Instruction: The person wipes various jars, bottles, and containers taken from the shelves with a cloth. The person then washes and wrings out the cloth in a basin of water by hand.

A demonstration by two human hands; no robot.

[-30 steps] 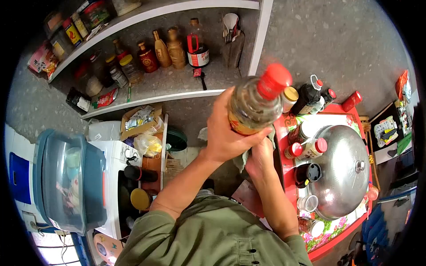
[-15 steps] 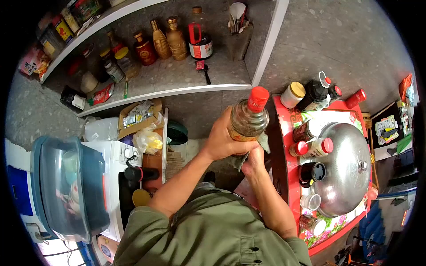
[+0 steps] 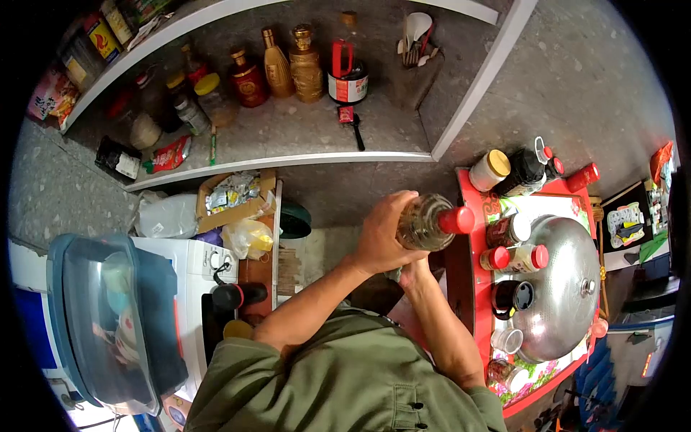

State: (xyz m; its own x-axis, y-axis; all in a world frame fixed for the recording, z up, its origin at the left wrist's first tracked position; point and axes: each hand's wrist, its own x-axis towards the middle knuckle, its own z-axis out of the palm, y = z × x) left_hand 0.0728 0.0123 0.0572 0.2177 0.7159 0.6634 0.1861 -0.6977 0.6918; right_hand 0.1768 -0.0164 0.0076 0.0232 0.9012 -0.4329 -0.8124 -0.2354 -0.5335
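A clear glass bottle [image 3: 425,222] with a red cap is tilted, its cap pointing right towards the red table. My left hand [image 3: 385,234] is wrapped round the bottle's body. Just below the bottle is my right hand [image 3: 414,273], its fingers mostly hidden behind the bottle and my left hand; a bit of pale cloth [image 3: 393,275] shows beside it. To the right stand a jar with a yellow lid [image 3: 490,171] and several red-lidded jars, such as one [image 3: 528,258] by the large metal lid [image 3: 560,288].
The red table [image 3: 466,216] is at the right. A grey shelf [image 3: 288,129] holding several bottles spans the top. At the left are a white appliance [image 3: 188,261], a blue-grey plastic tub [image 3: 108,324] and a cardboard box [image 3: 232,212].
The bottle has tipped from nearly upright to leaning right, with my left hand still round it. The view has shifted, and my right hand remains low beside the bottle.
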